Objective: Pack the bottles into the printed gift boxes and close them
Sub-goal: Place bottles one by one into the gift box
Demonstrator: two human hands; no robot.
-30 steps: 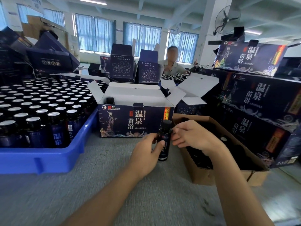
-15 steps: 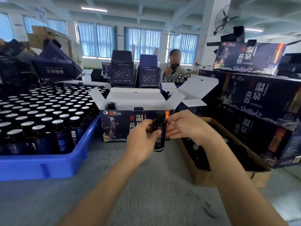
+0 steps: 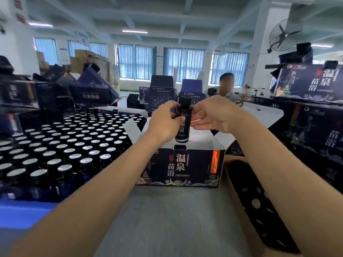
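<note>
Both hands hold one dark bottle (image 3: 182,127) upright over the open gift box (image 3: 185,167) at 12 o'clock. The left hand (image 3: 163,125) wraps its body and the right hand (image 3: 213,115) pinches its shoulder. This looks like the insertion step. Next, lower it straight between the raised white flaps (image 3: 133,130). A bottle tray (image 3: 27,214) crowds 9 o'clock and a cardboard carton (image 3: 234,193) 4 o'clock; bare tabletop (image 3: 167,219) lies nearest.

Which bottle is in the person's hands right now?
The dark bottle held upright above the open gift box, gripped by the left hand, right hand at its neck; the silver-capped ones stand in the blue tray.
</note>
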